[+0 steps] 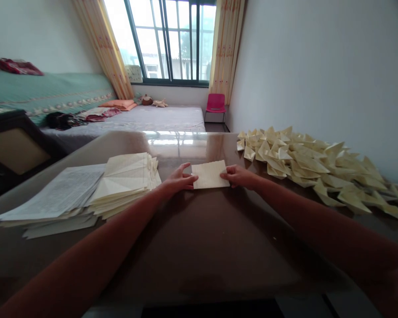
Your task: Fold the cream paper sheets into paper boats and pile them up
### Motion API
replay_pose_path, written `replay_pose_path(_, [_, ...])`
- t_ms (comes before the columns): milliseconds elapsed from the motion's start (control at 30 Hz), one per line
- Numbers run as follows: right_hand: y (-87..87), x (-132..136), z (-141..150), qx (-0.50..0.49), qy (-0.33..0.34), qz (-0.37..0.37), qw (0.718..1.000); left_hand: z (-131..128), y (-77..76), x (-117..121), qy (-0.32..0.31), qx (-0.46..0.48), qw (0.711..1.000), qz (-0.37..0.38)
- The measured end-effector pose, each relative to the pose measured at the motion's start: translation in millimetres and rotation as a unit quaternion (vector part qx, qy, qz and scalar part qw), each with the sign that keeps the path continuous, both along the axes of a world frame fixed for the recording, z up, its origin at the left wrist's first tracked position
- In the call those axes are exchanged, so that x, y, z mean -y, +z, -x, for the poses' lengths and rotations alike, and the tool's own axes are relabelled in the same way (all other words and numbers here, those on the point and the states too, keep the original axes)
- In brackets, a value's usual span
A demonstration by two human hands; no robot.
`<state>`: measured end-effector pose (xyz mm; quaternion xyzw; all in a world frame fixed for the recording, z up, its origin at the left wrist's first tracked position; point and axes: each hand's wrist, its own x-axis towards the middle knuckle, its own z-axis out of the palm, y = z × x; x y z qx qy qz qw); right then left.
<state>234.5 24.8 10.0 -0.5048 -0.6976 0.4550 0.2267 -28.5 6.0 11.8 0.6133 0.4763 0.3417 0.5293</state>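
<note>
A cream sheet of paper (210, 174), folded into a rectangle, lies flat on the dark glossy table (199, 247). My left hand (179, 179) pinches its left edge with thumb and fingers closed on it. My right hand (238, 176) grips the right edge the same way. Both forearms reach in from the near corners of the view. To the left of my left hand sits a stack of creased cream sheets (126, 181). To the right of my right hand lies a long heap of folded paper shapes (315, 170).
A pile of printed flat sheets (58, 196) lies at the table's left. Behind the table are a bed (135, 119), a pink chair (215, 104), a window with curtains (172, 39) and a dark cabinet (13, 145) at the left.
</note>
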Motion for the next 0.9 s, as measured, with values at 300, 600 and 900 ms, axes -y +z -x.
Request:
replay_pose_path(300, [-7.8,11.4,18.1,0.255,-0.083,-0.260,0.928,-12.4,-7.9,10.1,-0.029,-0.303,0.913,-0.271])
replay_pose_path(600, [-2.4,25.8,22.7,0.361,0.007,-0.296,0.885,-18.1,-4.5,24.9,-0.043,-0.489,0.811,-0.318])
replay_pose_path(900, [-4.2,21.9,23.2,0.367,0.018,-0.300,0.881,-19.0,1.6,35.0,-0.052,-0.580,0.740,-0.337])
